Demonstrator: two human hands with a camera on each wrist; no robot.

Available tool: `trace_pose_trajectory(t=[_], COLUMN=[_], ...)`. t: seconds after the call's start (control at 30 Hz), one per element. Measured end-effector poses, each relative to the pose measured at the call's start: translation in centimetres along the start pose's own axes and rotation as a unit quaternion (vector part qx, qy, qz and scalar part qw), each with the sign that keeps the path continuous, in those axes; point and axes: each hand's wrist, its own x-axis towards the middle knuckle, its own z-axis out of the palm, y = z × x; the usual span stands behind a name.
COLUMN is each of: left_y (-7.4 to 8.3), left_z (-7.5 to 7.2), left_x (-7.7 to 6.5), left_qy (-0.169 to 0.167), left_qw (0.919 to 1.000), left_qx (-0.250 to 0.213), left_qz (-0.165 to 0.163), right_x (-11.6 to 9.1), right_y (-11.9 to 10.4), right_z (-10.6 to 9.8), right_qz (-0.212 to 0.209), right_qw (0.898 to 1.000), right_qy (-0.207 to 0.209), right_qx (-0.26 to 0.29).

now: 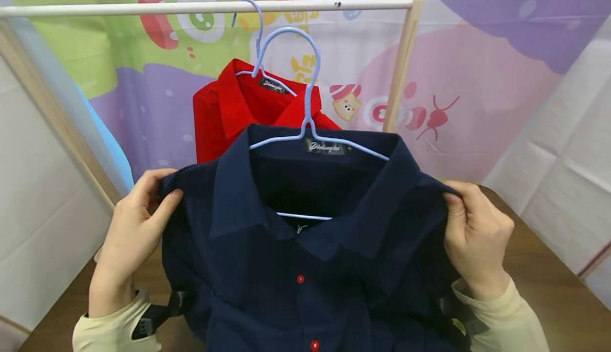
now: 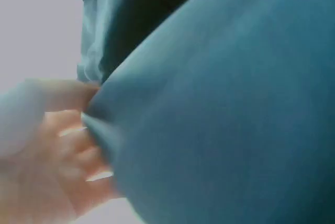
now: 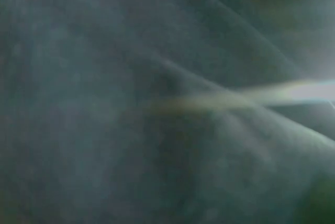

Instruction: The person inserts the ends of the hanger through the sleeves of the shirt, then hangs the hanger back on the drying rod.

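Observation:
A navy shirt [image 1: 286,288] with red buttons is on a light blue hanger [image 1: 308,97], whose hook is in front of and below the rail, apart from it. At the shirt's left shoulder in the head view, my left hand [image 1: 138,225] pinches the cloth between thumb and fingers. My right hand [image 1: 477,235] grips the opposite shoulder with curled fingers. The left wrist view has the left hand [image 2: 57,145] holding the edge of the fabric. Blurred dark cloth [image 3: 104,103] fills the right wrist view, where no hand can be made out.
Behind, a red shirt [image 1: 210,113] hangs from a white rail [image 1: 191,8] on another blue hanger [image 1: 260,23]. Wooden posts [image 1: 403,60] support the rail. A brown tabletop [image 1: 539,267] lies below, with a printed cartoon curtain [image 1: 477,66] at the back.

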Motion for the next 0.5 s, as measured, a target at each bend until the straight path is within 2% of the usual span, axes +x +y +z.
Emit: trace_pose_trajectory(t=[0.07,0.17,0.23,0.27,0.3,0.33,0.37,0.4,0.43,0.47,0.5], left_y=[-0.3,-0.8,-1.1,-1.2,-1.2,-1.2,-1.1,-1.0,-0.9,-0.7,-0.5], left_z=[-0.3,-0.6,-0.8,-0.9,-1.1,-1.1,-1.2,-1.3,-1.4,-1.5,-1.6], left_x=[-0.1,0.0,0.1,0.2,0.2,0.3,0.3,0.4,0.4,0.5,0.5], left_qy=[-0.063,-0.160,-0.182,-0.174,-0.154,-0.112,-0.048,0.033,0.124,0.217,0.306], left_qw=[0.9978,0.9850,0.9792,0.9795,0.9815,0.9852,0.9887,0.9877,0.9795,0.9617,0.9360], left_qx=[0.014,0.037,0.056,0.066,0.074,0.081,0.072,0.056,0.027,-0.018,-0.065], left_qz=[-0.018,-0.054,-0.071,-0.076,-0.087,-0.102,-0.123,-0.142,-0.156,-0.166,-0.162], right_x=[0.1,0.3,0.3,0.4,0.4,0.5,0.5,0.6,0.6,0.6,0.7], right_y=[-0.1,-0.1,-0.1,-0.2,-0.2,-0.2,-0.2,-0.3,-0.3,-0.4,-0.4], right_z=[-0.1,-0.3,-0.4,-0.5,-0.5,-0.6,-0.6,-0.6,-0.6,-0.5,-0.5], right_qz=[0.016,0.048,0.070,0.081,0.091,0.099,0.107,0.114,0.121,0.127,0.133], right_qw=[1.000,0.998,0.995,0.994,0.993,0.991,0.990,0.989,0.988,0.987,0.985], right_qy=[0.017,0.050,0.066,0.072,0.077,0.079,0.081,0.082,0.084,0.086,0.090], right_qx=[-0.001,0.007,0.015,0.021,0.027,0.032,0.039,0.044,0.051,0.057,0.064])
